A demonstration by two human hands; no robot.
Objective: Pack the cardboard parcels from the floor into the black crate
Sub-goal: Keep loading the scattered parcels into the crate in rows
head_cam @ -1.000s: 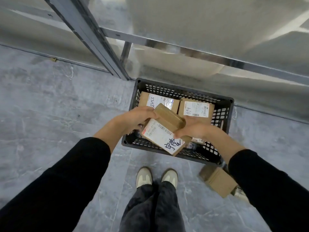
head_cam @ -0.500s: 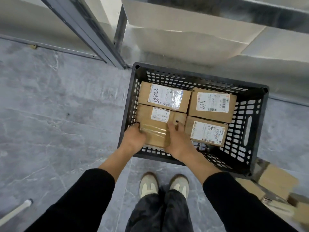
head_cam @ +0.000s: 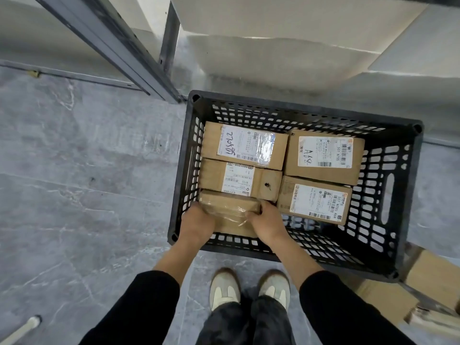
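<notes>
In the near left corner of the black crate (head_cam: 388, 257), a taped parcel (head_cam: 230, 214) lies flat between the two hands, pressed up against the box behind it. The left hand (head_cam: 196, 224) cups its left end, fingers curled down over the edge beside the crate wall; the right hand (head_cam: 267, 221) closes over its right end, thumb on top and fingers wrapped round the side, so both hands have hold of the same parcel. It is plain brown cardboard, oblong, wrapped in clear glossy tape that wrinkles and catches the light. Four more cardboard parcels already lie flat in the crate: behind the held one a long box with a small label (head_cam: 240, 179) and a dark hole in its top, and behind that a box with a shiny taped label (head_cam: 245, 145) bearing handwritten digits. On the right side sit a box marked A68 (head_cam: 323, 156) at the back and a labelled box (head_cam: 315, 200) in front of it, tilted slightly, with bare crate floor before it. The crate is rigid black plastic, rectangular, its walls a lattice of small slots with a long handle cut-out on the right. It stands on a grey marbled floor (head_cam: 74, 195) that looks smooth, and more brown parcels on the floor (head_cam: 388, 295) lie just beyond its near right corner.
</notes>
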